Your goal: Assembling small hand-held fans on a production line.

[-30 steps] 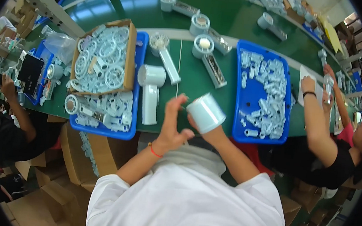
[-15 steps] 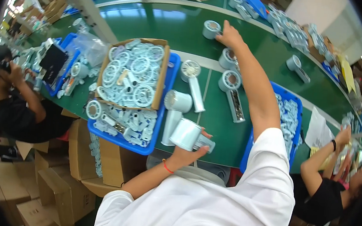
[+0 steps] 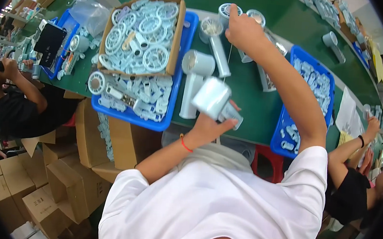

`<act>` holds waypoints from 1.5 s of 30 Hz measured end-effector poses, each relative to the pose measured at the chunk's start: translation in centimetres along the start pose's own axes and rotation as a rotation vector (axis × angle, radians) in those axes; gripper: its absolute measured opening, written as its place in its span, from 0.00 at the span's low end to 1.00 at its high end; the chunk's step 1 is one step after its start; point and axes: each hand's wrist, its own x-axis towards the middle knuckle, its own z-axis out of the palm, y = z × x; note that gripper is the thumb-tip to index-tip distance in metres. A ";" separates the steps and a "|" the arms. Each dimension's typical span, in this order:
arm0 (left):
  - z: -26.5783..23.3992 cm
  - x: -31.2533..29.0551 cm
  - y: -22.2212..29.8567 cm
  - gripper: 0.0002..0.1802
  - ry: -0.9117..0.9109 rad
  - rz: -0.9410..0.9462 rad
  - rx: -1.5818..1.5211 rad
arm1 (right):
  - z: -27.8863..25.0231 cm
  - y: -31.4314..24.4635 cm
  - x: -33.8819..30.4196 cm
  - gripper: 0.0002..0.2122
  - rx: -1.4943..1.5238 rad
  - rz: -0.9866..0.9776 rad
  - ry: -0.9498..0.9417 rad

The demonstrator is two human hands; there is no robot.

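My left hand (image 3: 209, 129) is closed round the handle of a pale blue handheld fan body (image 3: 212, 96), whose drum-shaped head tilts up near the table's front edge. My right hand (image 3: 248, 32) reaches forward, its fingers closed on the round head of another fan body (image 3: 227, 9); the palm hides part of it. Beside that hand sits a fan body (image 3: 256, 17) with a round opening on top. Under the right forearm an open handle (image 3: 267, 76) shows, its head covered. Left of these, one fan body with a finned head (image 3: 211, 27) and another with a smooth head (image 3: 198, 63) rest on the table.
A carton (image 3: 179, 36) of ring-shaped grilles stands on a blue bin (image 3: 166, 122) of small parts at left. Another blue bin (image 3: 278, 127) lies right of my arm. A single fan body (image 3: 330, 39) lies farther right. People work on both sides; cardboard boxes (image 3: 76, 187) crowd the lower left.
My right hand has drawn a fan body back toward me from the far green surface. My left hand keeps its fan body, lifted slightly. The whole view has shifted.
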 end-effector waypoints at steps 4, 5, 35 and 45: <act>0.3 -0.2 0.9 0.27 0.010 -0.080 -0.449 | -0.5 -1.6 -5.6 0.29 -0.027 0.049 -0.034; 0.1 -0.5 1.3 0.30 0.031 -0.096 -0.466 | -1.0 -1.3 -6.7 0.27 -0.044 -0.001 -0.002; 1.6 0.9 3.0 0.14 0.299 0.530 1.017 | 1.5 -5.7 -21.6 0.32 1.595 0.294 0.313; 1.4 -0.9 4.9 0.16 0.357 0.190 0.271 | 1.0 -5.1 -21.2 0.26 1.761 0.486 0.371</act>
